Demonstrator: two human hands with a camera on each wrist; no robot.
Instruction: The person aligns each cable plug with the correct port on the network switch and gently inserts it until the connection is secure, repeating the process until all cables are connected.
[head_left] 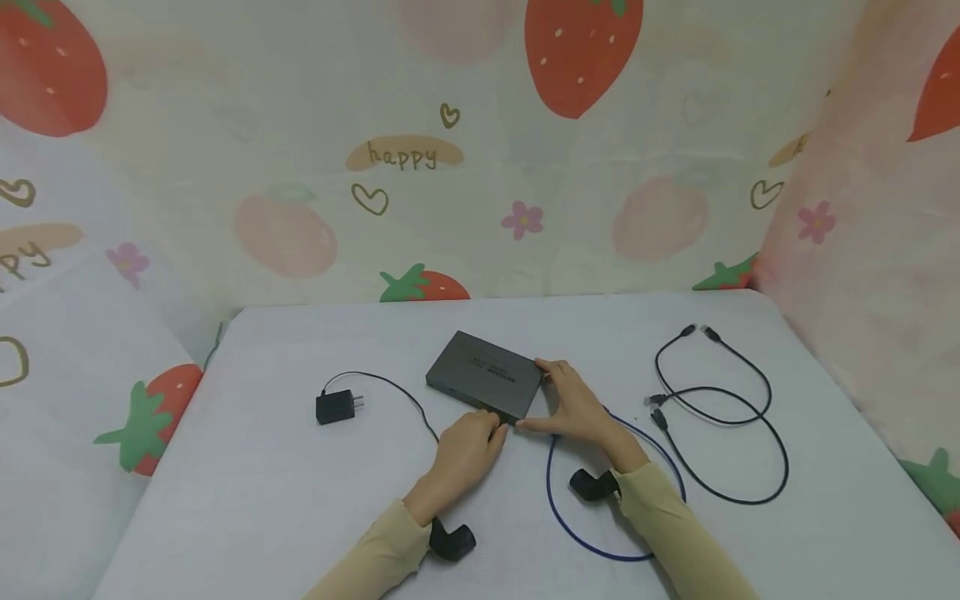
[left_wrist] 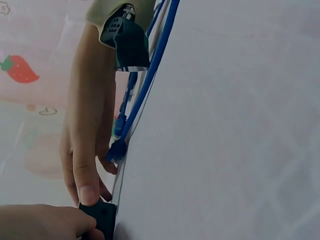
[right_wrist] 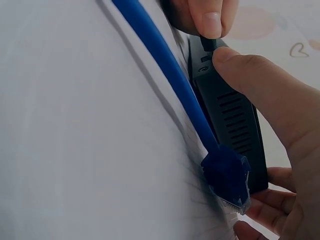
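A dark grey NETGEAR network switch point(head_left: 483, 375) lies flat on the white table, turned at an angle. My right hand point(head_left: 573, 408) grips its right end, thumb at the near corner and fingers at the far one. At the near edge my left hand point(head_left: 465, 446) pinches a small black power plug point(right_wrist: 208, 44), which meets the switch's port side in the right wrist view; how deep it sits I cannot tell. The plug's thin cord runs out to a black power adapter point(head_left: 335, 407) on the left. Beneath the right forearm lies a blue network cable point(head_left: 592, 546).
Two black network cables point(head_left: 783, 454) lie looped on the right of the table. The blue cable's connector point(right_wrist: 226, 175) lies close to the switch's vented side. Patterned cloth with strawberries point(head_left: 585, 50) hangs behind the table and along both sides.
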